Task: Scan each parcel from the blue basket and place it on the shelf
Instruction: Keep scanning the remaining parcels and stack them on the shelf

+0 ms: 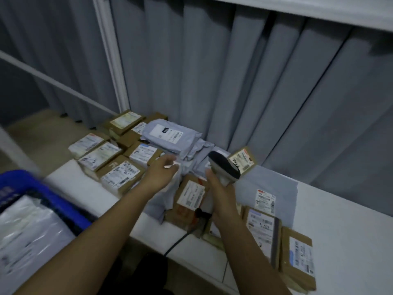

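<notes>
Both arms extended forward; left hand (162,174) fingers curled in pinch, right hand (219,188) fist-curled, gripping.

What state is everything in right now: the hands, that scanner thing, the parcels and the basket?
Left hand: holds a grey mailer bag on the shelf.
Right hand: grips the scanner.
Scanner: held up, head tilted toward the pile; cable hanging off the shelf edge.
Blue basket: not empty, plastic-wrapped parcels inside.
Cardboard parcels: lying flat on the shelf, labels up, some stacked.
Top grey bag: lying on the pile, label up.

Parcels (119,165) crowding shelf (340,209); right end bare
</notes>
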The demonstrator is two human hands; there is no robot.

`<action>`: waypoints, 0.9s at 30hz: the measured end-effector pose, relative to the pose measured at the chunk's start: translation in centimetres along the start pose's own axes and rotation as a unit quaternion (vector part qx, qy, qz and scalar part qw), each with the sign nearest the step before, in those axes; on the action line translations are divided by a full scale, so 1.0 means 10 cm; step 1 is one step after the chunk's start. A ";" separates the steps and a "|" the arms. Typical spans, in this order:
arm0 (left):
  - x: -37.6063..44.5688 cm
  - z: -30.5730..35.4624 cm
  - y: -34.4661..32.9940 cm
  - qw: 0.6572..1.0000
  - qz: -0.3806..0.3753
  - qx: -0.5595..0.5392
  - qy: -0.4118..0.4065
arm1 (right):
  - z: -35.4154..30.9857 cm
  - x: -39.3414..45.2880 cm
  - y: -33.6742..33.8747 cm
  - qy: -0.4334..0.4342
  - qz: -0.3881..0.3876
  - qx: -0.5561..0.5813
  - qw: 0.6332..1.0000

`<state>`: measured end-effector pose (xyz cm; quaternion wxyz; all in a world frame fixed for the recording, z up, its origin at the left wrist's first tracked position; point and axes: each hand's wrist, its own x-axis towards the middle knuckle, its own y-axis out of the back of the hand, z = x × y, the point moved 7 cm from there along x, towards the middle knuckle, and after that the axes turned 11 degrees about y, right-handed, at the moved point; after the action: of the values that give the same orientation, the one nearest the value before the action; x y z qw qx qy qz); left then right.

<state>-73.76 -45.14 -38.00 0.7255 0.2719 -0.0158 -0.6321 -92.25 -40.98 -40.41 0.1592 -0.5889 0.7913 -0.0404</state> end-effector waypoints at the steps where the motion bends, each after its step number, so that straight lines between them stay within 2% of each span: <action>1: -0.13 -0.06 0.13 1.000 0.002 -0.012 0.010 | 0.01 -0.08 -0.13 -0.003 -0.008 -0.020 1.000; 4: -0.52 -0.24 0.60 0.998 0.031 -0.041 0.024 | -0.01 -0.39 -0.59 -0.009 -0.053 -0.069 0.996; 8: -1.00 -0.72 1.44 0.987 0.109 -0.114 0.042 | 0.10 -0.97 -1.39 -0.007 -0.173 -0.079 0.982; 11: -1.39 -1.27 2.07 0.965 0.182 -0.172 0.075 | 0.28 -1.45 -2.02 0.031 -0.256 -0.123 0.958; 14: -1.80 -1.98 2.63 0.937 0.254 -0.206 0.120 | 0.56 -2.00 -2.61 0.054 -0.332 -0.183 0.924; 19: -2.41 -3.19 3.27 0.886 0.363 -0.208 0.200 | 1.15 -2.84 -3.30 0.089 -0.474 -0.277 0.831; 24: -2.74 -4.09 3.50 0.843 0.406 -0.213 0.281 | 1.68 -3.17 -3.50 0.058 -0.531 -0.324 0.781; 27: -2.65 -4.32 3.54 0.847 0.399 -0.167 0.309 | 1.80 -3.05 -3.55 0.027 -0.526 -0.335 0.781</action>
<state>-31.08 -2.59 -51.59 0.9169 0.2981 0.2083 -0.1647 -46.47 -20.74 -42.28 -0.1151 -0.9285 0.3266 0.1342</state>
